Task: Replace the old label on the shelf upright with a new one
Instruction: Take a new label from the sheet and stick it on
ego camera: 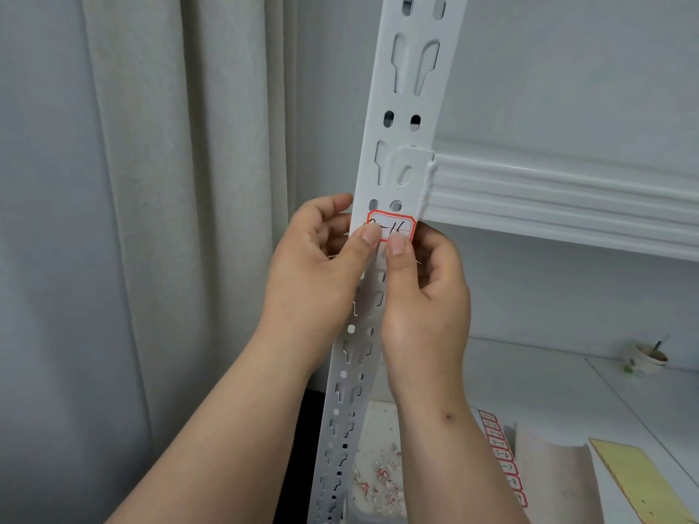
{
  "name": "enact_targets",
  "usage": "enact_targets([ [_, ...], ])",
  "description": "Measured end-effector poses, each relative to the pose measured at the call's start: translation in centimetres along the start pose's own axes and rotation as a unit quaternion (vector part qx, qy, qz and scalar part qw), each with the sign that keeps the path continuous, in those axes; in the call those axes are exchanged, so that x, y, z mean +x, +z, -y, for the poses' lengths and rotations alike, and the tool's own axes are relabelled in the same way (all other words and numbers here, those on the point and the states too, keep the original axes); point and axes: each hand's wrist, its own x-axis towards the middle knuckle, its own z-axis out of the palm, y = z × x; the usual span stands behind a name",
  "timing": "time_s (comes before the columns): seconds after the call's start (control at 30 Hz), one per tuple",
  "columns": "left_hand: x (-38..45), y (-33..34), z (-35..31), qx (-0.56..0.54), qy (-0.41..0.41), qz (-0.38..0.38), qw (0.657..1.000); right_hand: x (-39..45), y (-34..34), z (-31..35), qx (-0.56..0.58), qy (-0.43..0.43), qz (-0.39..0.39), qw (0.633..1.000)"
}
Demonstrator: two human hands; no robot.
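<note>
Red-bordered label [393,225] sits at frame centre on white slotted shelf upright [406,119], just below the shelf beam [559,198] joint. Handwriting partly covered, approx "-16". Left hand [321,266] and right hand [423,293] press thumbs on label's lower edge; other fingers curl behind upright. Curtain [151,183] fills left of frame.

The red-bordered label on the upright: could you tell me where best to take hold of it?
Probably the label's lower edge, from below: both thumbs already cover it there, while the top edge lies flat on the upright. Its right side near the beam is cramped.
</note>
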Motion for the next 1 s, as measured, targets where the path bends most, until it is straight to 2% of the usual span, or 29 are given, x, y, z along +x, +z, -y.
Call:
enact_targets([
  [0.37, -0.5, 0.7, 0.9, 0.003, 0.007, 0.000, 1.000, 0.1, -0.1, 0.3, 0.021, 0.019, 0.011, 1.000],
  [0.63, -0.4, 0.8, 1.1, -0.011, 0.003, -0.011, 1.000, 0.4, -0.4, 0.3, -0.043, -0.004, 0.026, 0.999],
  [0.8, -0.4, 0.8, 0.5, -0.069, -0.028, -0.018, 0.997, 0.7, -0.6, 1.1, 0.028, 0.032, 0.017, 0.999],
  [1.0, -0.1, 1.2, 0.4, -0.054, -0.022, -0.045, 0.997, 1.1, 0.0, 1.1, -0.017, 0.015, 0.013, 1.000],
])
